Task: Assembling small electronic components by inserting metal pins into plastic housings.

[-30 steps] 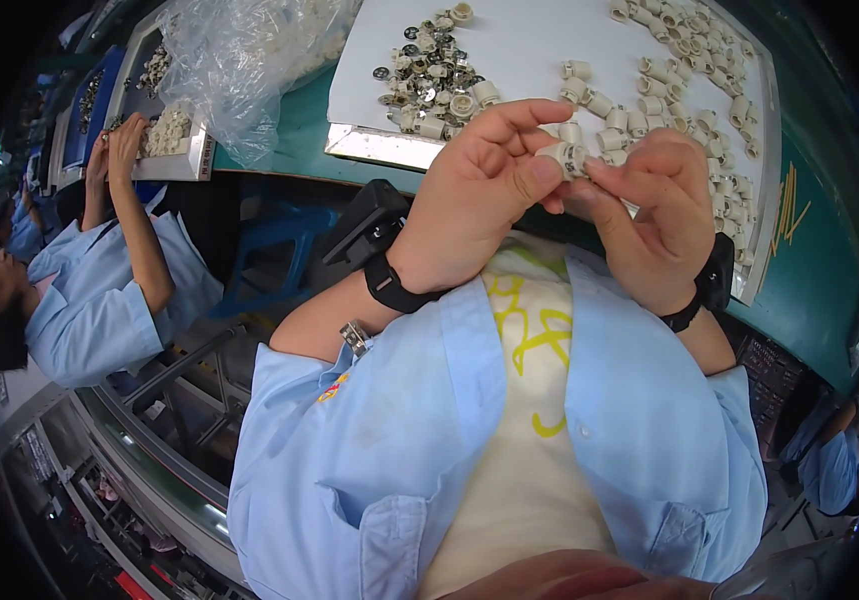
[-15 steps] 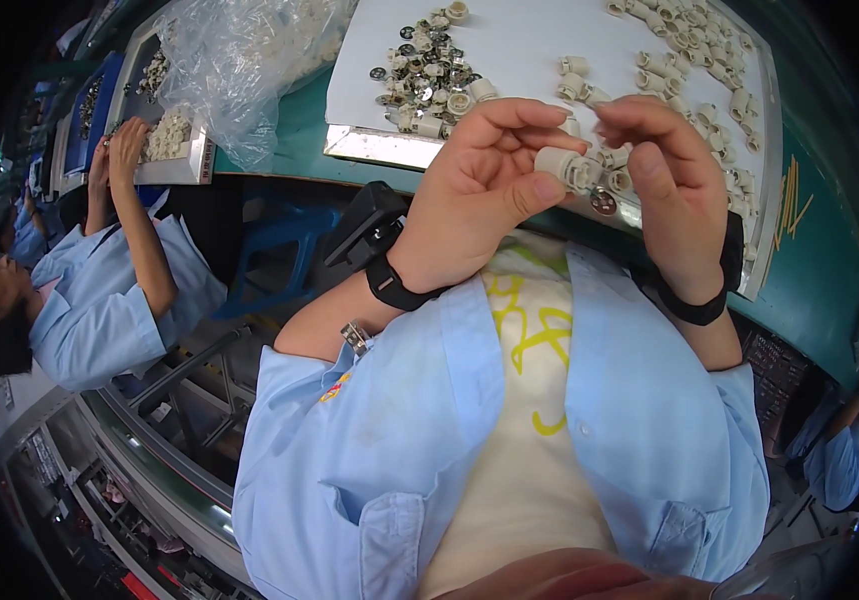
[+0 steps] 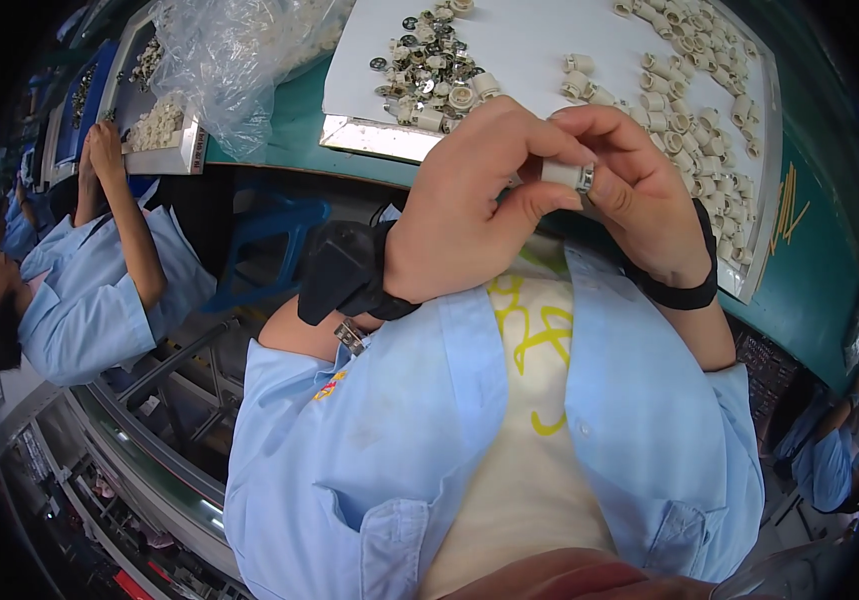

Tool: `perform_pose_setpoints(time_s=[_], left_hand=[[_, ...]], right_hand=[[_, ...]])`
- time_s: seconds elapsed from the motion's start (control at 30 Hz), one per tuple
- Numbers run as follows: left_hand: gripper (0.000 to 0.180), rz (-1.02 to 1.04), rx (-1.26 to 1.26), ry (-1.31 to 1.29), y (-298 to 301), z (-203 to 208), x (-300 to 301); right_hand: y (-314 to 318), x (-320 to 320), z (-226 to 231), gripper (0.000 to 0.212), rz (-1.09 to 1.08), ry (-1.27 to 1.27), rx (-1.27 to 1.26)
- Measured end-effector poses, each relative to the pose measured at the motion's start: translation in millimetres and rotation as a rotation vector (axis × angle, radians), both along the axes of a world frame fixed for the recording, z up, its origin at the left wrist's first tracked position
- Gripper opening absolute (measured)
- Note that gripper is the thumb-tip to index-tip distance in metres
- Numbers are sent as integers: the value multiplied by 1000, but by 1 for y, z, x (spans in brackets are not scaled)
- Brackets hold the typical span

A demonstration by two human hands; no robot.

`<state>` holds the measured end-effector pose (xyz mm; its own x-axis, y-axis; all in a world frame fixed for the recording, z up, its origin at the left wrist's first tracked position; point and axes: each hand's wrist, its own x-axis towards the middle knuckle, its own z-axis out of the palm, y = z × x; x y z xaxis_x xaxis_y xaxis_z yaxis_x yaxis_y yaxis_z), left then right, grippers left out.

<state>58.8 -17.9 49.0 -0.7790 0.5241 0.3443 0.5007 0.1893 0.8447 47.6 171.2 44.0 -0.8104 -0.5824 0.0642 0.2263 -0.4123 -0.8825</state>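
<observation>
White socket (image 3: 561, 174) held between both hands, by near edge of tray (image 3: 374, 138) on green desk (image 3: 294, 125). Left hand (image 3: 479, 185): thumb and fingers grasp white body, apparently to steady it. Right hand (image 3: 649, 185): thumb and fingers pinch metal end (image 3: 586, 178), probably to control it. Long axis roughly left-right, slightly tilted; metal end points right. Beyond: mixed pile (image 3: 429, 75) left, loose sockets (image 3: 689, 120) right, seemingly parted for easy reach.
</observation>
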Motion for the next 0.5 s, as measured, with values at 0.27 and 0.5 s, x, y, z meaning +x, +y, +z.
perform_pose_setpoints(time_s=[0.27,0.5], left_hand=[[31,112,886,-654,31,-8,-5],[28,118,808,-829,24,2,-30]], right_hand=[[1,-9,14,33,-235,496,491],[14,-59,52,25,-308,1101,952]])
